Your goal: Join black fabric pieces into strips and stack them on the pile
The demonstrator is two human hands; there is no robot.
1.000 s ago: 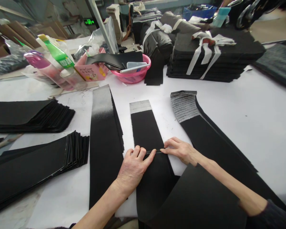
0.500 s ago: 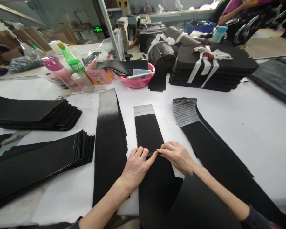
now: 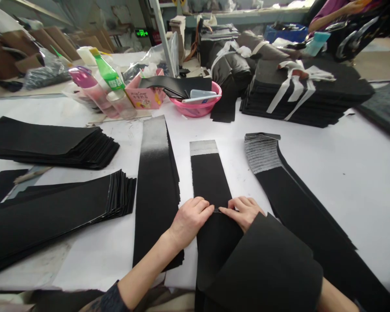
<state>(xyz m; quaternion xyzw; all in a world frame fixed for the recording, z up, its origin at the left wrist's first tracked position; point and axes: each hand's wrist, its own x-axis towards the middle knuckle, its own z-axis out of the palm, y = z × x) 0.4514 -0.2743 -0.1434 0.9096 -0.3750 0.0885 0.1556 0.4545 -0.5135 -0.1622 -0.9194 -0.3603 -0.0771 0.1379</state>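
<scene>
Both my hands rest on a long black strip [image 3: 210, 177] with a grey far end, lying in the middle of the white table [image 3: 344, 164]. My left hand [image 3: 191, 218] has its fingers curled and presses down on the edge of a second black piece [image 3: 217, 242] that overlaps the strip. My right hand [image 3: 243, 211] presses the same edge from the right, fingers bent and together, its wrist hidden under a curled black sheet [image 3: 266, 268]. The fingertips of both hands nearly meet.
Stacks of black strips lie at left [image 3: 52, 143], lower left [image 3: 58, 212], centre left [image 3: 154, 173] and right [image 3: 295, 190]. A pink basin [image 3: 199, 108], bottles [image 3: 108, 78] and a tied black bundle [image 3: 305, 93] stand at the back. Another person's arm shows at the far right [image 3: 331, 11].
My hands have slid closer together along the overlapping edge. The curled black sheet has come up over my right forearm and wrist.
</scene>
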